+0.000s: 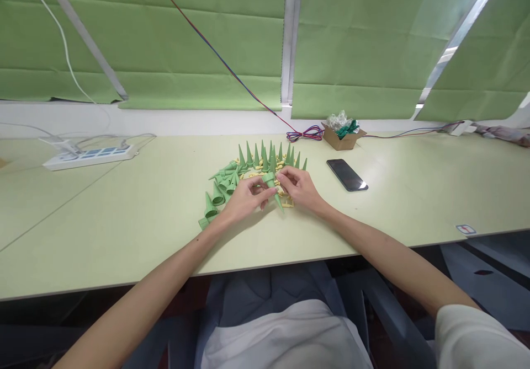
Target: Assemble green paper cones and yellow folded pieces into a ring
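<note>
Between my hands a green cone-shaped spike [278,197] points down toward the table's front, its wider collar at the top. My left hand [249,197] grips it, thumb and fingers closed round the collar. Just right of the collar, my right hand [298,186] is pinched; whatever its fingertips hold is too small to make out. Behind both hands, several green cones [249,154] stand upright in an arc. More green cones [217,193] lie on their sides or stand to the left. Small yellow pieces [286,201] lie under and behind my hands.
A black phone [346,175] lies to the right on the pale table [136,220]. Behind it stands a small cardboard box [340,139] with clear plastic and green material, beside a coiled red-blue cable [306,133]. A white power strip [91,157] is at the left.
</note>
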`<state>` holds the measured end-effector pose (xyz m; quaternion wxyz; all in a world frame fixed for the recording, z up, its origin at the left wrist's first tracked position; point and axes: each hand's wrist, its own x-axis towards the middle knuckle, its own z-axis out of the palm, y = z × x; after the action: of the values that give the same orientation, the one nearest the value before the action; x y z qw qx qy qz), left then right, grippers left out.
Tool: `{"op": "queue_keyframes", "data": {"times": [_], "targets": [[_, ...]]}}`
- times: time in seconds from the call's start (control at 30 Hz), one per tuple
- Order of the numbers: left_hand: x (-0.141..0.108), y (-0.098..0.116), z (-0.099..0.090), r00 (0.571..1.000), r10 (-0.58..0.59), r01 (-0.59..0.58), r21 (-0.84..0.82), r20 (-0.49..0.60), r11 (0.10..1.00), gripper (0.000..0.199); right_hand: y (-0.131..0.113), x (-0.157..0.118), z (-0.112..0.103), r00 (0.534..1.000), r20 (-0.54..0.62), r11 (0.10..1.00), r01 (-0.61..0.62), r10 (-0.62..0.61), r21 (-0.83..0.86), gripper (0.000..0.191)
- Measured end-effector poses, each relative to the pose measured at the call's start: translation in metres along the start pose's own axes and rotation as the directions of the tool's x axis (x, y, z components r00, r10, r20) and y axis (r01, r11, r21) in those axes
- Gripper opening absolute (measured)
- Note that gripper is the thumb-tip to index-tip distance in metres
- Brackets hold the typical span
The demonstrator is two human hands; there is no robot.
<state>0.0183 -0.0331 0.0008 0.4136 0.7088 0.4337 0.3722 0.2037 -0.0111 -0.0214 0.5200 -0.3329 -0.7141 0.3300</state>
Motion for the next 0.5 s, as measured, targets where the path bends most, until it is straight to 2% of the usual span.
{"op": "queue_keyframes", "data": {"times": [0.2, 0.33, 0.5], "targets": [[0.002, -0.008, 0.004, 0.979, 0.166, -0.15, 0.137, -0.118, 0.979, 0.034, 0.0, 0.001, 0.0, 0.999, -0.002, 0.998, -0.042, 0.042, 0.041, 0.039], [0.004, -0.016, 0.005, 0.928, 0.326, -0.278, 0.25, -0.178, 0.927, 0.029, 0.001, 0.001, 0.001, 0.998, 0.0, 0.995, -0.066, 0.066, 0.081, 0.039], [0.005, -0.022, 0.004, 0.856, 0.498, -0.42, 0.371, -0.143, 0.828, 0.02, 0.002, 0.001, 0.002, 0.997, 0.005, 0.992, -0.075, 0.075, 0.098, 0.04]]}}
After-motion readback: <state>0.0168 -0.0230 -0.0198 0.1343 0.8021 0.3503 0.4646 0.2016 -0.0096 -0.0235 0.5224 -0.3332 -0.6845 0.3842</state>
